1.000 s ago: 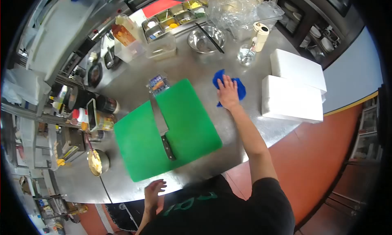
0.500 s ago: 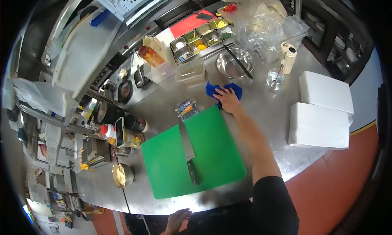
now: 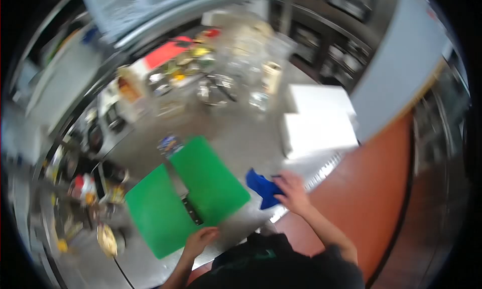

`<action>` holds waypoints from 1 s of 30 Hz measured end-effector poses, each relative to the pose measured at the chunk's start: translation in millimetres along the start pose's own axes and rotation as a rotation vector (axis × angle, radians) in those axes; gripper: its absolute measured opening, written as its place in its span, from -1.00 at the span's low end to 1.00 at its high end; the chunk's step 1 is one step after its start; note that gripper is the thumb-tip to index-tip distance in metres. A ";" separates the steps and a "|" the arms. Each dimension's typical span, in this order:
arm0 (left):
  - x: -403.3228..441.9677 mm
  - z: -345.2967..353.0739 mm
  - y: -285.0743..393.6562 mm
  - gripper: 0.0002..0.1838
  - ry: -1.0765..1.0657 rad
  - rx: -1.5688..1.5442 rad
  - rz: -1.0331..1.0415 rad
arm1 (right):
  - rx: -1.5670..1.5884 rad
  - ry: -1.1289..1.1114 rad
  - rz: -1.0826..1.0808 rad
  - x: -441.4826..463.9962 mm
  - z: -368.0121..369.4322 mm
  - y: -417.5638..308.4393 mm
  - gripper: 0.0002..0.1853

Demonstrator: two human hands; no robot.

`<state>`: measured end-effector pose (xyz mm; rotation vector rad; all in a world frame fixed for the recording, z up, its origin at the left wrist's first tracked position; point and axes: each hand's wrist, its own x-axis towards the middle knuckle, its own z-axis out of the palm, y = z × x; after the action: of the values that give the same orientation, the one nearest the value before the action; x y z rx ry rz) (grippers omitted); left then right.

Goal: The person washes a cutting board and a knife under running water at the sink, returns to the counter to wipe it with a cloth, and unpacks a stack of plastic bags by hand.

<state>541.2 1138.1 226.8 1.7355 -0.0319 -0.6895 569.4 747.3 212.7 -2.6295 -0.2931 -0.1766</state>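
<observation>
My right hand [image 3: 293, 191] grips the edge of a blue cloth [image 3: 263, 188] on the steel worktop, close to the front edge at the right. The cloth is bunched and spreads out to the left of my fingers. My left hand [image 3: 201, 239] is at the near corner of a green cutting board [image 3: 211, 178], fingers loosely extended and holding nothing; whether it touches the board I cannot tell. A knife with a black handle [image 3: 192, 211] lies across the board, its blade pointing away from me. The picture is blurred by motion.
White boxy stacks [image 3: 319, 131] stand at the right of the worktop. Behind are a metal bowl [image 3: 213, 96], a glass of water [image 3: 258, 101], a cream bottle [image 3: 271, 78] and topping containers. A small pan [image 3: 108, 240] sits at the left. A small printed packet [image 3: 169, 144] lies beyond the board.
My right hand has brought the blue cloth from the far middle of the worktop to its front right edge. My left hand has come up to the board. The view has turned right.
</observation>
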 end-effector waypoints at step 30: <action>164.5 213.6 11.4 -0.23 0.126 0.452 0.237 | 0.394 0.157 0.262 77.9 -116.1 90.1 -0.16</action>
<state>582.2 885.2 141.9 2.1604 -0.3229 -0.4147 657.9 627.7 287.1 -2.2207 0.0673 -0.2107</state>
